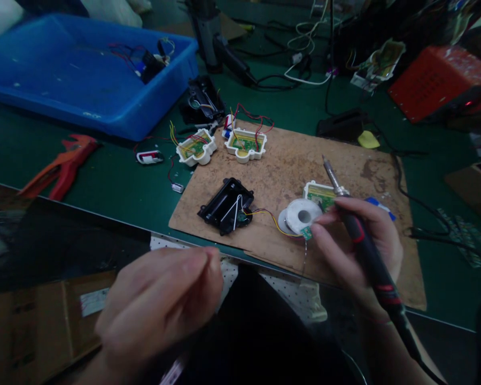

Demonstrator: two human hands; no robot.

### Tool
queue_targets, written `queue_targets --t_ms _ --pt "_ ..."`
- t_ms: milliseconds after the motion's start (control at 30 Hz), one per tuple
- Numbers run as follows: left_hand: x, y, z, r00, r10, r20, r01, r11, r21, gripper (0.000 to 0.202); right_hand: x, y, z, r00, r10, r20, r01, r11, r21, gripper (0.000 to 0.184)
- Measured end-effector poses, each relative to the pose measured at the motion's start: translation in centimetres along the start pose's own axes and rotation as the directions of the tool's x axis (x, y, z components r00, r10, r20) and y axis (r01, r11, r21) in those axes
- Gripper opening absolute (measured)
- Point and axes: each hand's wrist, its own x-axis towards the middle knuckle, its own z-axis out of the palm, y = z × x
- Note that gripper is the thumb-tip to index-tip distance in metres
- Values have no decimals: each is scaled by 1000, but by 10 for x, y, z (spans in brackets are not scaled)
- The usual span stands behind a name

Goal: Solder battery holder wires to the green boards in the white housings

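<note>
My right hand (355, 243) is closed around a soldering iron (363, 243) with a black and red handle, its tip pointing up and left at about (325, 163). The same hand's fingertips pinch a tiny green circuit board (306, 231) tied by yellow and red wires to a black plastic housing (225, 206). A white solder spool (300, 215) and a white housing with a green board (320, 193) lie just behind those fingers. My left hand (160, 302) hovers near the table's front edge, fingers curled together; nothing shows in them.
A brown work board (288, 160) lies on the green table. Two white housings with wired boards (196, 147) (246, 144) sit at its far left. A blue bin (84, 75) stands at back left, red pliers (62, 166) at left, an orange box (436, 80) at back right. Cables trail along the back.
</note>
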Motion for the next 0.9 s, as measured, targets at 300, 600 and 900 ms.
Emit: queue_targets --t_ms 300,600,900 --pt "42 -23 31 888 457 -38 -449 883 134 48 1 -1 1 1000 -16 -12 17 999 43 56" --pt "44 26 43 980 58 189 -22 982 -187 23 1 -2 3 1000 -22 -12 23 997 71 55" --pt "53 35 57 952 115 284 -6 934 -358 7 0 -1 1 1000 -3 14 2 997 81 56"
